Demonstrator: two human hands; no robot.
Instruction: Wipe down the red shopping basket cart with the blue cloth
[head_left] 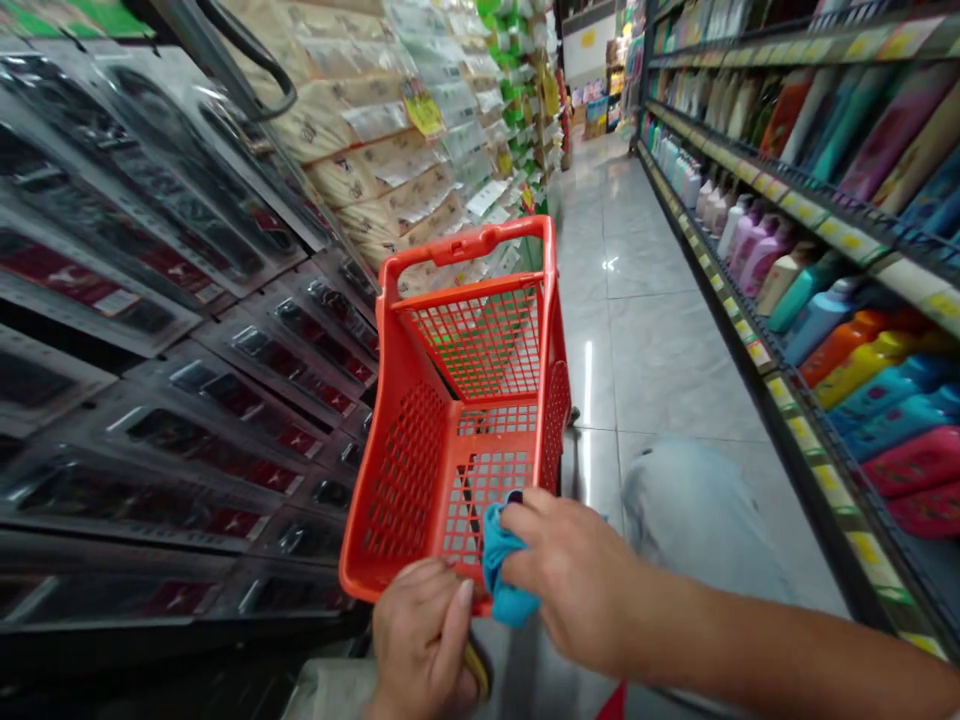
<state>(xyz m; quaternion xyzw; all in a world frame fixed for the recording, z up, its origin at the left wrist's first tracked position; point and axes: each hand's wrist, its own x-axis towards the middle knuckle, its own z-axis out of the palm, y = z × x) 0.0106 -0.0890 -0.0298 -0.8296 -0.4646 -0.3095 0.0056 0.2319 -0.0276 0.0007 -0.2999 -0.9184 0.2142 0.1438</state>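
Observation:
A red plastic shopping basket (465,420) on a tall handle stands in front of me, its mesh walls showing nothing inside except a bit of cloth at the near edge. My right hand (570,580) is shut on a crumpled blue cloth (506,565), pressing it at the near rim. My left hand (424,635) curls over the basket's near rim (397,585), just left of the cloth. A small yellow object (476,668) shows beneath those fingers, partly hidden.
Shelves of black blister-packed goods (172,350) line the left side, with packaged paper goods (375,150) beyond. Shelves of coloured bottles (825,300) line the right. A tiled aisle floor (645,340) runs ahead between them. A blurred pale shape (697,520) sits low at right of the basket.

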